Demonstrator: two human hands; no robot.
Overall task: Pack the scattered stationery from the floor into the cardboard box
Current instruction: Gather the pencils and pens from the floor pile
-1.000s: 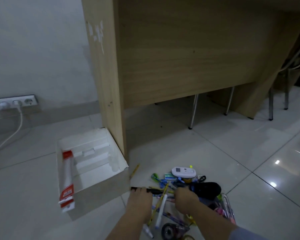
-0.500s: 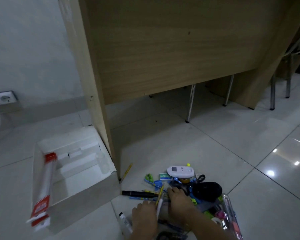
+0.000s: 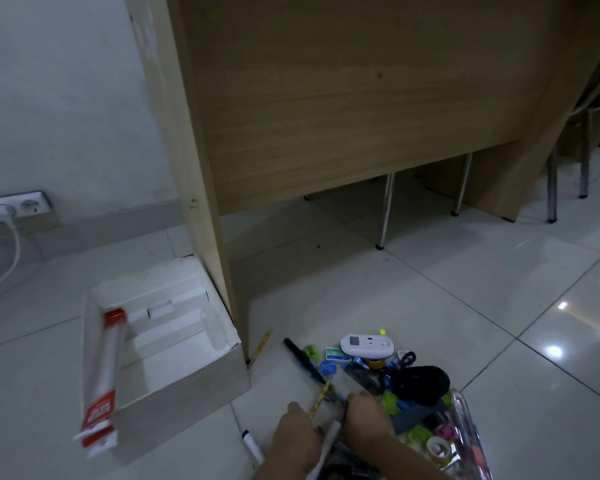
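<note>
White floor tiles run under a wooden table. On the left sits the cardboard box, holding one long red-and-white pack. Right of it, the stationery lies piled on the floor. A black pen points up-left. The left hand and right hand pinch some pens together. Loose pens could slip out and roll away.

Your left hand pulled back from the black pen; that pen swung from flat across to diagonal. Both hands, right hand included, now bunch pens together.
</note>
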